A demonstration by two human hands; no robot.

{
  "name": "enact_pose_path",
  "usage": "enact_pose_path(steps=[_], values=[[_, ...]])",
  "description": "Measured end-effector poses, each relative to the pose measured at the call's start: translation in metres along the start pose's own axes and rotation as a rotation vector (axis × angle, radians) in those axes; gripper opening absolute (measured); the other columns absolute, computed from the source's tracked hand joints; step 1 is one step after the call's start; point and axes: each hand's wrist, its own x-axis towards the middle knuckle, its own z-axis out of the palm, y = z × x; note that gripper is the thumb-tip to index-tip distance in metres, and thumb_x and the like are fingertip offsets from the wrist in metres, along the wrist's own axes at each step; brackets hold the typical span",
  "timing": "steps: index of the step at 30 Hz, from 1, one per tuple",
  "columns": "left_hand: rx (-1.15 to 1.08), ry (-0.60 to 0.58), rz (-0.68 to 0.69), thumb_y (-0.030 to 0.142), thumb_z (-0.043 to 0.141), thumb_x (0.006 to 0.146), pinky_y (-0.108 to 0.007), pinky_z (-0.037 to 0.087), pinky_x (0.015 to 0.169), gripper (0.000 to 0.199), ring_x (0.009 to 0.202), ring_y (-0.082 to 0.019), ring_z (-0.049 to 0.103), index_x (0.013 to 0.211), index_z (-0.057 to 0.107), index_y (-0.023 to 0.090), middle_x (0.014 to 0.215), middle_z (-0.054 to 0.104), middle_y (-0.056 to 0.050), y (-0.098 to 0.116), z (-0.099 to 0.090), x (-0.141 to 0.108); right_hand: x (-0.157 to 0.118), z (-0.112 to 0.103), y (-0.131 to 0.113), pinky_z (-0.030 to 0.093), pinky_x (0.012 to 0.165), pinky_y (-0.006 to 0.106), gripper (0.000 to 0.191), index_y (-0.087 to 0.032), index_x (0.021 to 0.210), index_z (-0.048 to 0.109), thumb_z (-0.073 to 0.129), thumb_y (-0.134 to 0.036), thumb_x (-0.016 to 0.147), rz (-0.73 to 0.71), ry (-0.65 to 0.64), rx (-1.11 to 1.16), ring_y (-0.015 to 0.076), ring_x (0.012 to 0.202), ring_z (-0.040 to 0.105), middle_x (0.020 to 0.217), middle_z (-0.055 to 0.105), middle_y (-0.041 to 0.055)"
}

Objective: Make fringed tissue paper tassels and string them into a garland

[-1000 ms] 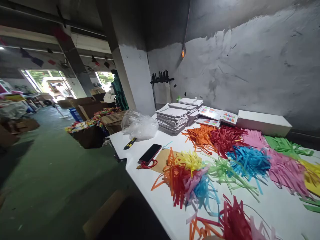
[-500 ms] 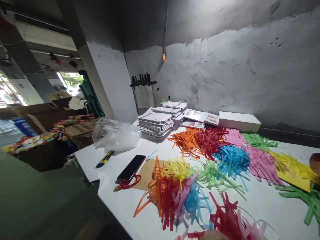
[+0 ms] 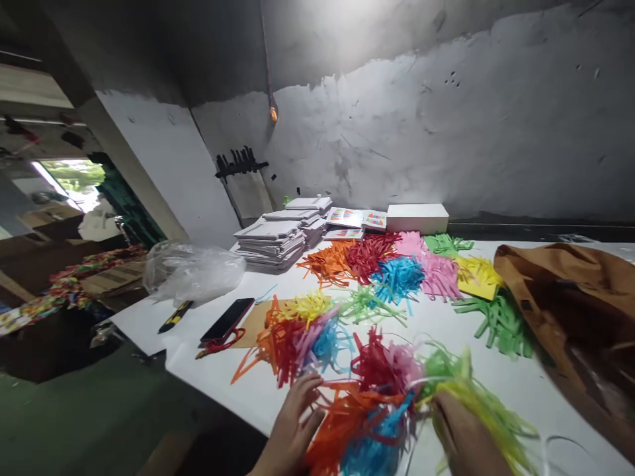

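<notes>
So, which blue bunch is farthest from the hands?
The back blue bunch, beside the pink fringe. The front bunch lies between left hand and right hand; the middle bunch, beyond the left hand.

Wall (image 3: pixel 317 145): bright glow at top centre, darker towards the sides.
Window (image 3: pixel 74 178): daylight, washed out white low down.
Surface (image 3: pixel 223 377): pale, fairly evenly lit.
Floor (image 3: pixel 74 423): dim, shadowed.
Right grip (image 3: pixel 469 436): blurred, like the yellow-green strips (image 3: pixel 496 413) beside it.
Brown cloth (image 3: pixel 546 271): stretched by wide-angle distortion.
</notes>
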Motion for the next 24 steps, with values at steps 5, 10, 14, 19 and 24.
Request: enact_pose_path(steps=[5, 10, 14, 19, 24], values=[[0.252, -0.073, 0.096, 0.07, 0.069, 0.072, -0.051, 0.043, 0.11, 0.069, 0.134, -0.039, 0.047, 0.131, 0.063, 0.034, 0.144, 0.054, -0.008, -0.001, 0.011, -0.017, 0.011, -0.014, -0.008, 0.05, 0.074, 0.036, 0.03, -0.022, 0.104, 0.066, 0.039, -0.011, 0.093, -0.284, -0.009, -0.035, 0.0243, 0.081, 0.066, 0.091, 0.07, 0.0085], [0.236, -0.066, 0.128, 0.066, 0.067, 0.075, -0.055, 0.033, 0.113, 0.06, 0.133, -0.041, 0.046, 0.129, 0.063, 0.042, 0.141, 0.059, -0.001, 0.016, 0.016, -0.011, -0.012, 0.035, -0.095, 0.055, 0.061, 0.03, 0.034, -0.021, 0.103, 0.065, 0.057, -0.005, 0.075, -0.58, -0.459, -0.161, 0.0214, 0.075, 0.071, 0.141, 0.055, 0.0126], [0.009, -0.036, 0.015, 0.065, 0.064, 0.08, -0.052, 0.044, 0.104, 0.059, 0.13, -0.04, 0.05, 0.13, 0.062, 0.035, 0.139, 0.06, -0.004, 0.02, 0.019, -0.014, 0.013, 0.032, -0.084, 0.052, 0.06, 0.027, 0.031, -0.019, 0.101, 0.067, 0.058, -0.007, 0.073, -0.461, -0.523, -0.254, 0.0174, 0.067, 0.07, 0.126, 0.064, 0.0114], [-0.042, -0.008, -0.037, 0.075, 0.057, 0.079, -0.046, 0.049, 0.101, 0.067, 0.12, -0.032, 0.06, 0.121, 0.065, 0.023, 0.131, 0.061, -0.012, 0.025, 0.013, -0.025, 0.069, -0.044, 0.013, 0.05, 0.074, 0.03, 0.033, -0.016, 0.101, 0.066, 0.04, -0.003, 0.083, -0.212, -0.31, -0.353, 0.022, 0.092, 0.069, 0.116, 0.065, 0.0181], [0.012, 0.072, 0.033, 0.056, 0.063, 0.086, -0.047, 0.046, 0.103, 0.041, 0.123, -0.031, 0.054, 0.106, 0.071, 0.021, 0.127, 0.06, -0.013, 0.047, -0.011, -0.025, 0.061, -0.075, 0.023, 0.052, 0.073, 0.034, 0.034, -0.022, 0.092, 0.066, 0.032, -0.025, 0.097, -0.228, -0.158, -0.301, 0.0263, 0.103, 0.067, 0.133, 0.057, 0.0152]])
